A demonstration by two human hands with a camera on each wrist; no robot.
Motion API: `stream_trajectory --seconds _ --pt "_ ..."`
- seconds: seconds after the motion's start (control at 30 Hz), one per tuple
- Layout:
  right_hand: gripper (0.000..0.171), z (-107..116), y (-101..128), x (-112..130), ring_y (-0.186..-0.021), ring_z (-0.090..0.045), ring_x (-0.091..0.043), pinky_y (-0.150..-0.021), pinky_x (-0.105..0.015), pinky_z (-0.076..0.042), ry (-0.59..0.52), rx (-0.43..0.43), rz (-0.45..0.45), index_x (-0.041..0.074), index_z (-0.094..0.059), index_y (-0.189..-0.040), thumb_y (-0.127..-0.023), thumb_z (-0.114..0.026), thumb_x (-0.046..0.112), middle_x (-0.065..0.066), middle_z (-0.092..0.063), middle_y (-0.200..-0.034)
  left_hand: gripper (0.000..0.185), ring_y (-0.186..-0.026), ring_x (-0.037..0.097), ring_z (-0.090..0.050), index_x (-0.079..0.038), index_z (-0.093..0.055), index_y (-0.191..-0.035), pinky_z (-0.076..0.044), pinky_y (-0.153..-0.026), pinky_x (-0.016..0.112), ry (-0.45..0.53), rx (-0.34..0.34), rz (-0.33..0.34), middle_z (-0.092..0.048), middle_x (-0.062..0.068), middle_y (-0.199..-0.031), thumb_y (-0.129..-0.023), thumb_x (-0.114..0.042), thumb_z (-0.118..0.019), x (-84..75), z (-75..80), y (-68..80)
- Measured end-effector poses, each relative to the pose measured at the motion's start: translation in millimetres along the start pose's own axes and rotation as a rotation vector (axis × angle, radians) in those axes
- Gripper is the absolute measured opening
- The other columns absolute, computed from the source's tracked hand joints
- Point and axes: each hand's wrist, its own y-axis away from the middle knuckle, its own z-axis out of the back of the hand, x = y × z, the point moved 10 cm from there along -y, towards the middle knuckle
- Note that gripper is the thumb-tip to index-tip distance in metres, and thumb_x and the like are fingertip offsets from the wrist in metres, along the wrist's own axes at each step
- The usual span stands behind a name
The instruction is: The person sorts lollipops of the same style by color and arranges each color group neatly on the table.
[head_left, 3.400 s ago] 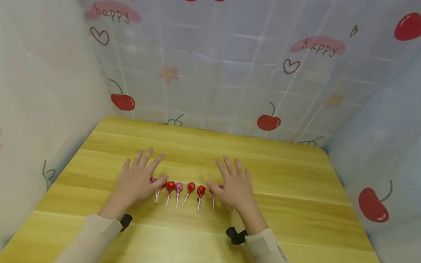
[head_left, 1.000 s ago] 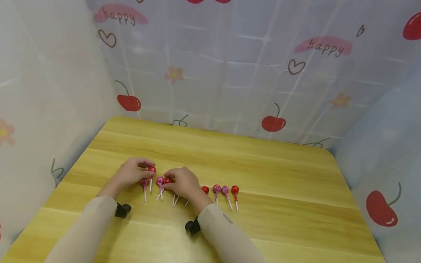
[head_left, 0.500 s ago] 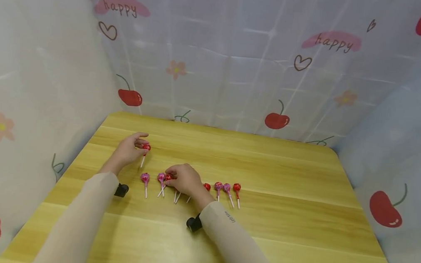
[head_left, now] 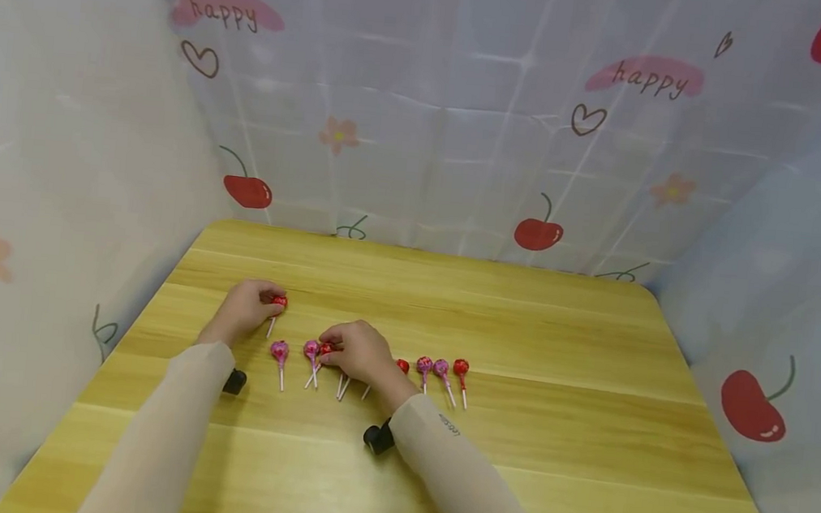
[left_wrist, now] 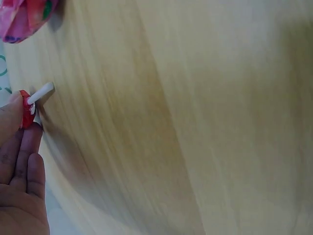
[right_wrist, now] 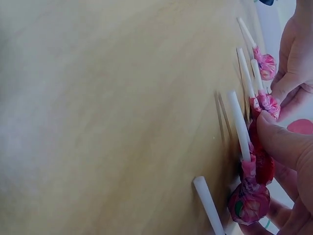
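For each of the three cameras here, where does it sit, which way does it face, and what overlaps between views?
Head: worn on the head, facing forward and down at the wooden table; shows both sleeved forearms, left hand, right hand.
Left wrist: close above the tabletop, facing the fingers pinching a red lollipop.
Right wrist: low over the table, facing the fingers gripping a red lollipop in the row of lollipops.
Shared: the left hand's red lollipop shows in the head and left wrist views.
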Motion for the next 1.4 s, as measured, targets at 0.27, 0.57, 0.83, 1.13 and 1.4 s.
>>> stream_trajectory --seconds 0.27,0.57,0.83,1.13,1.4 --pt "0.032 3 -6 -6 -0.107 -0.067 -0.009 -0.095 -0.029 -0.052 -0.126 0.045 -0.017 0.021 -0.072 -0.119 -0.088 -0.076 0.029 0.007 -0.074 -0.114 0.032 -0.116 0.037 -0.061 0.000 -0.064 -0.125 -0.048 -0.101 0.053 0.009 0.017 0.036 -0.067 0.022 -0.122 -0.096 -0.014 -0.066 5.8 -0.4 1.3" --pt "0.039 35 -34 0 -0.121 -0.061 -0.016 -0.107 -0.036 -0.047 -0.183 0.052 0.002 0.016 -0.067 -0.128 -0.090 -0.074 0.019 0.003 -0.069 -0.126 0.032 -0.113 0.034 -0.063 -0.001 -0.064 -0.125 -0.050 -0.100 0.050 0.015 0.025 0.033 -0.068 0.019 -0.120 -0.096 -0.015 -0.067 7.9 -1.2 -6.6" --pt "0.040 39 -57 -8 -0.123 -0.061 -0.017 -0.108 -0.035 -0.047 -0.205 0.003 -0.029 0.013 -0.067 -0.128 -0.089 -0.075 0.016 0.001 -0.069 -0.127 0.031 -0.109 0.031 -0.064 -0.002 -0.065 -0.124 -0.052 -0.096 0.047 0.023 0.033 0.046 -0.069 0.018 -0.118 -0.095 -0.014 -0.067 10.7 -2.4 -4.4" --pt "0.037 29 -68 1 -0.121 -0.062 -0.019 -0.109 -0.035 -0.046 -0.183 0.011 -0.016 0.011 -0.068 -0.125 -0.089 -0.075 0.014 -0.001 -0.069 -0.127 0.030 -0.110 0.031 -0.065 -0.001 -0.066 -0.121 -0.052 -0.097 0.047 0.016 0.027 0.038 -0.070 0.017 -0.116 -0.094 -0.013 -0.069 8.9 -2.6 -4.3" --pt "0.035 18 -70 -1 -0.122 -0.062 -0.016 -0.108 -0.033 -0.046 -0.124 0.026 -0.018 0.013 -0.067 -0.127 -0.093 -0.071 0.017 0.001 -0.069 -0.128 0.032 -0.113 0.033 -0.064 0.000 -0.066 -0.123 -0.051 -0.099 0.048 0.013 0.025 0.039 -0.069 0.019 -0.119 -0.094 -0.012 -0.068 9.0 -3.5 -5.4"
